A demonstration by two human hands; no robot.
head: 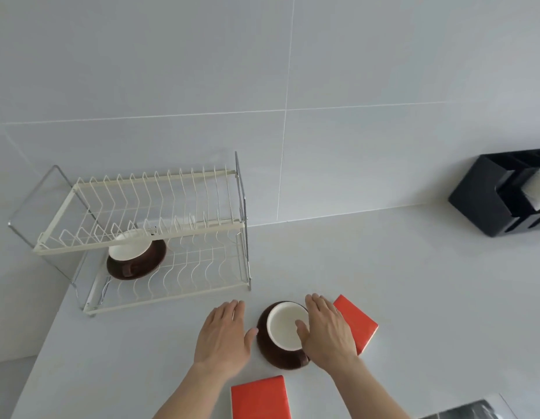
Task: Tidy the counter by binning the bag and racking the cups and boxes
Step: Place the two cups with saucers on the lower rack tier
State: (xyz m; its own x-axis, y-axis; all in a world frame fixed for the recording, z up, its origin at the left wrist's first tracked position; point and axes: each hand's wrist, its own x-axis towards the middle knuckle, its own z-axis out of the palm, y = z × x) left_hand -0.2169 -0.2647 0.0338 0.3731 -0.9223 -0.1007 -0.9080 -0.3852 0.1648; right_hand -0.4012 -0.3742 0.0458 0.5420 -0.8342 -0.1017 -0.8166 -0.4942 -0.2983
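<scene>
A brown cup with a white inside sits on a brown saucer on the white counter. My right hand lies over the cup's right rim, thumb inside the bowl, fingers flat. My left hand hovers flat just left of the saucer, thumb near its edge. A red box lies partly under my right hand. Another red box lies at the front edge. A second brown cup and saucer rest on the lower tier of the white wire rack.
A black organiser with a white item stands against the tiled wall at the far right. A shiny metal edge shows at the bottom right. The counter's left edge drops off beside the rack.
</scene>
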